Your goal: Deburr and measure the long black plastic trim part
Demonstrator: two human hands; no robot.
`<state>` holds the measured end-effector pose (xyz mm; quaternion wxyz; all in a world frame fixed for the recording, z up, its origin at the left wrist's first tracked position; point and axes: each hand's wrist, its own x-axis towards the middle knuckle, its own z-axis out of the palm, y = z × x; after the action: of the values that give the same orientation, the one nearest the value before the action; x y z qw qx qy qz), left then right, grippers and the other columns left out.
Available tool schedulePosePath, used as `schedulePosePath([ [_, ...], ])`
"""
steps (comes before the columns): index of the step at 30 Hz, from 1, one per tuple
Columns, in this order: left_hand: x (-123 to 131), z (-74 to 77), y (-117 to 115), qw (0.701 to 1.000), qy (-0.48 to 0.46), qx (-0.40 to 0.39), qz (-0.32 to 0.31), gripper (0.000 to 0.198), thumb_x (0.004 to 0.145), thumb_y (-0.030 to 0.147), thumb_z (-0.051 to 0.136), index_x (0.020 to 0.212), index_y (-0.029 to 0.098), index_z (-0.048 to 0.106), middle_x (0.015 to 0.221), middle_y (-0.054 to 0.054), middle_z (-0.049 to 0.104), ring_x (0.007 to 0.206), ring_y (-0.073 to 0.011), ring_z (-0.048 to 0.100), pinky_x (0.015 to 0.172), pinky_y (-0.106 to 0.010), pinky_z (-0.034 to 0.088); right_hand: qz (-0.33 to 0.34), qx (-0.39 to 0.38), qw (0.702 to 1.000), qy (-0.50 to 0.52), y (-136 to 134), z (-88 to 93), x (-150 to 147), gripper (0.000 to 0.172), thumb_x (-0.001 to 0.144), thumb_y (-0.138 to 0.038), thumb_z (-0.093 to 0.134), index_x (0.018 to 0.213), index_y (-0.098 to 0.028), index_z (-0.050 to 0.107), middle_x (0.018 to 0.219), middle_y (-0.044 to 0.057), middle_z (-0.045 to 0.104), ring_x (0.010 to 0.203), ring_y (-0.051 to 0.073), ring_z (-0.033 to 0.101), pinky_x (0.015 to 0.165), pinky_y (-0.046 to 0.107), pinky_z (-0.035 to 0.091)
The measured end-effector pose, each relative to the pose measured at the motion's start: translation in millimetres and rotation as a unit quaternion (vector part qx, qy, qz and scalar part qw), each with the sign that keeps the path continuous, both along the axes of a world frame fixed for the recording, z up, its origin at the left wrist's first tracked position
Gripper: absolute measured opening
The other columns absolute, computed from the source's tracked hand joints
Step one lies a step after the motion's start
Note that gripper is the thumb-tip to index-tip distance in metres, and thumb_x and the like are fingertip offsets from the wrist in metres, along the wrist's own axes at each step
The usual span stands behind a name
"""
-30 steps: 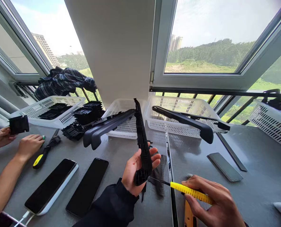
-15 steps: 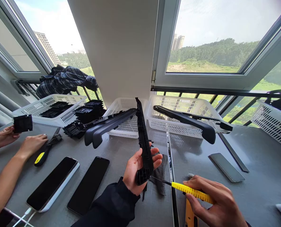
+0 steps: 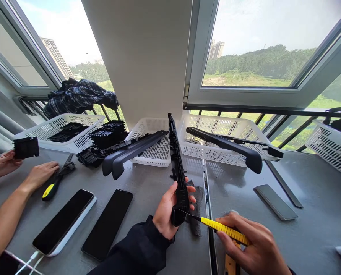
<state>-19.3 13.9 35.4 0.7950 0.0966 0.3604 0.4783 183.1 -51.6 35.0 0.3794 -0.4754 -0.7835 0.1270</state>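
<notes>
A long black plastic handle-shaped part (image 3: 178, 168) is gripped in my left hand (image 3: 165, 214), its slim end pointing away and its thick end near my palm. My right hand (image 3: 252, 240) is closed around a utility knife (image 3: 224, 230) with a yellow body. The knife's thin blade reaches left to the thick lower end of the part; whether it cuts in cannot be made out. Beneath my left hand lies a dark grey cloth (image 3: 197, 210). Similar black handle parts (image 3: 136, 151) rest across the middle basket, and more (image 3: 228, 147) lie over the right one.
White baskets (image 3: 155, 160) line the back of the table. Black plastic pieces (image 3: 107, 135) are stacked at left, near two phones (image 3: 109, 223). A co-worker's hands (image 3: 41, 177) are far left, one holding a black piece (image 3: 26, 147). A grey slab (image 3: 275, 202) lies right.
My left hand and the black part have shifted slightly right, and the part has turned a little. My right hand has moved left with the knife, its blade now across the part's lower end.
</notes>
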Motion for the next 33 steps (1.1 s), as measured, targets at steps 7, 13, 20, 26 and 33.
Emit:
schedulePosePath([
  [7, 1.6, -4.2, 0.3, 1.000, 0.008, 0.003, -0.012, 0.037, 0.110, 0.035, 0.042, 0.122, 0.010, 0.068, 0.089, -0.008, 0.073, 0.064, -0.0146, 0.067, 0.058, -0.026, 0.054, 0.001, -0.020, 1.000, -0.003, -0.8, -2.6, 4.5, 0.019, 0.100, -0.032, 0.063, 0.086, -0.023, 0.074, 0.065, -0.004, 0.068, 0.051, 0.011, 0.065, 0.052, 0.021, 0.051],
  [13, 1.6, -8.3, 0.1, 1.000, -0.012, 0.004, -0.020, 0.036, 0.110, 0.035, 0.042, 0.121, 0.011, 0.067, 0.084, -0.007, 0.070, 0.061, -0.0140, 0.063, 0.054, -0.025, 0.050, 0.008, -0.022, 1.000, -0.008, -0.2, -2.4, 5.1, 0.019, 0.098, -0.030, 0.064, 0.085, -0.024, 0.076, 0.063, -0.004, 0.068, 0.050, 0.011, 0.064, 0.052, 0.022, 0.050],
  [20, 0.9, -8.8, -1.8, 0.999, -0.014, 0.020, -0.034, 0.036, 0.107, 0.037, 0.047, 0.123, 0.012, 0.067, 0.083, -0.006, 0.068, 0.063, -0.0141, 0.062, 0.055, -0.025, 0.050, 0.012, -0.032, 0.999, -0.041, -4.0, -9.2, 12.8, 0.021, 0.098, -0.033, 0.062, 0.085, -0.023, 0.074, 0.068, 0.000, 0.071, 0.054, 0.015, 0.067, 0.055, 0.025, 0.053],
  [26, 0.1, -7.0, 0.5, 0.999, -0.020, 0.027, -0.028, 0.037, 0.108, 0.036, 0.045, 0.123, 0.011, 0.067, 0.083, -0.006, 0.067, 0.063, -0.0144, 0.062, 0.055, -0.025, 0.049, 0.020, -0.004, 0.999, -0.046, -2.2, -1.3, 13.8, 0.018, 0.097, -0.032, 0.064, 0.086, -0.023, 0.075, 0.069, 0.001, 0.073, 0.055, 0.015, 0.070, 0.055, 0.023, 0.056],
  [33, -0.2, -3.3, -1.7, 0.999, -0.018, 0.032, -0.030, 0.039, 0.108, 0.038, 0.044, 0.125, 0.011, 0.067, 0.082, -0.005, 0.066, 0.063, -0.0146, 0.062, 0.056, -0.026, 0.050, 0.005, -0.036, 0.999, -0.005, -1.9, -9.0, 7.5, 0.016, 0.098, -0.036, 0.065, 0.099, -0.024, 0.075, 0.081, 0.002, 0.076, 0.066, 0.017, 0.071, 0.061, 0.025, 0.056],
])
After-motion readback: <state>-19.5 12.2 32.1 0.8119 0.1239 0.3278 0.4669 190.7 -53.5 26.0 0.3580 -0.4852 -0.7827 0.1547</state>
